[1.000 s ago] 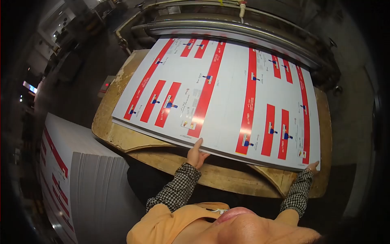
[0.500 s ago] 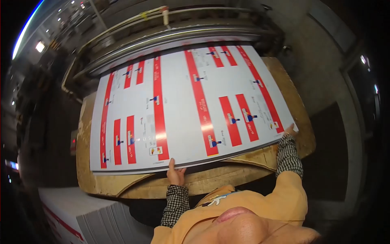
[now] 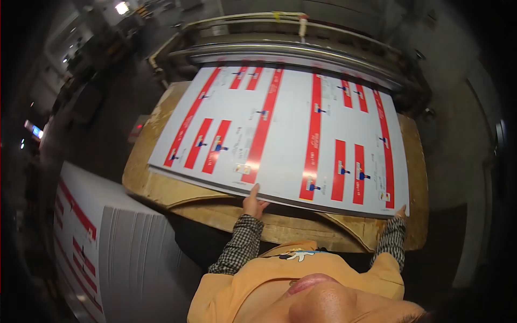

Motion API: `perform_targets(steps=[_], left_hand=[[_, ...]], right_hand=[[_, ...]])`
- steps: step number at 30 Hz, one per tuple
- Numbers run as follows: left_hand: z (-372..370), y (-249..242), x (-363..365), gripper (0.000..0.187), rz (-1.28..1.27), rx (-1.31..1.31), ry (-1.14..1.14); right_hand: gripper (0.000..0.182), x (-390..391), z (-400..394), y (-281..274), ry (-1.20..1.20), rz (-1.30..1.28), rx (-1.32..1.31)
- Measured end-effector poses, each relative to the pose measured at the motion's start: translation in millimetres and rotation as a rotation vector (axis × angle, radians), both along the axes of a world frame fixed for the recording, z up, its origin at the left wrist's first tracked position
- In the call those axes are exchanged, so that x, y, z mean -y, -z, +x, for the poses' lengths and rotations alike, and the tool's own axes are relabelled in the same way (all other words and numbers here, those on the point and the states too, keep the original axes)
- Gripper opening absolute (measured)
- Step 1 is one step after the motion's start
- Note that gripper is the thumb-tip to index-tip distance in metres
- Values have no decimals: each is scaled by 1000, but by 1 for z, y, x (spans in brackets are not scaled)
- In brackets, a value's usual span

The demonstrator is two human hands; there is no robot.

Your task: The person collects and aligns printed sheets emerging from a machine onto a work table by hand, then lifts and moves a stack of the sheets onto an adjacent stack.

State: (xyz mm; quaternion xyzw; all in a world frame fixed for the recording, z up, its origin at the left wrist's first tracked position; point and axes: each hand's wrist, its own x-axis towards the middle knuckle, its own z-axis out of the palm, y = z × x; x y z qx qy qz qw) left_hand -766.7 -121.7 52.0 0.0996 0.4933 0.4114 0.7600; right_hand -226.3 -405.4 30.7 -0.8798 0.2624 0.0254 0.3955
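Observation:
Large white printed sheets [image 3: 291,118] with red bands and small blue marks lie stacked on a worn wooden board [image 3: 145,153]. My left hand [image 3: 253,204] holds their near edge around the middle, thumb on top and fingers at the edge below. At the near right corner my right hand [image 3: 400,212] grips the same sheets, its fingers partly hidden by the corner and the sleeve. How many sheets lie in the pile cannot be made out. Their far edge lies close to a metal roller [image 3: 301,51].
A tall stack of similar printed sheets [image 3: 134,247] stands on the floor at the lower left, close to the board. Behind the roller runs a pale rail [image 3: 253,17] of the machine. Dim equipment fills the left background.
My view has turned to the left, so the sheets, board and roller appear further right and rotated. More of the floor stack shows. Both hands remain on the near edge of the sheets.

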Motion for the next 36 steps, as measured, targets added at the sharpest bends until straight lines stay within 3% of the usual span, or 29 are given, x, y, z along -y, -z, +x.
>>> perform_targets(steps=[3,5,6,8,9,10,11,13,14,16,19,20,23,24,28,30,32,36], left_hand=[[-5,6,-2,64,4,19,12],[-3,11,-6,64,13,36,14],[-4,18,-6,64,24,41,14],[-6,19,-6,62,47,64,24],[-6,23,-7,61,62,76,27],[-5,31,-8,59,73,87,31],[-6,34,-9,58,81,96,36],[-7,11,-6,55,70,71,56],[-7,14,-5,55,78,71,64],[-10,30,-8,54,110,113,118],[-9,11,-4,50,73,17,78],[-11,-1,0,40,102,107,75],[-16,54,-6,29,247,332,201],[-25,37,-3,23,213,348,262],[-24,38,-1,25,260,248,271],[-18,25,-2,27,156,241,134],[-8,34,-3,36,113,239,22],[-4,35,-1,34,100,189,1]], right_hand=[[75,14,-7,-15,-310,-428,-26],[67,-3,-17,-30,-474,-547,144],[60,-39,-58,-74,-501,-409,243],[55,-91,-79,-63,-779,-283,484],[50,-130,-131,-92,-954,40,338],[51,-172,-182,-95,-1018,-52,342],[53,-203,-167,6,-1226,99,686],[71,-245,-302,-78,-1731,109,299],[80,-259,-329,-64,-1995,-134,533],[84,-268,-392,-92,-2198,-367,612],[79,-280,-412,-69,-2301,-577,713],[65,-286,-408,-76,-2331,-486,550],[49,-291,-397,-71,-2410,-487,575],[45,-291,-396,-75,-2434,-505,534],[30,-307,-387,-75,-2498,-522,412],[23,-309,-379,-68,-2478,-400,439],[23,-316,-376,-91,-2438,-300,376],[19,-307,-378,-164,-2308,-85,397]])
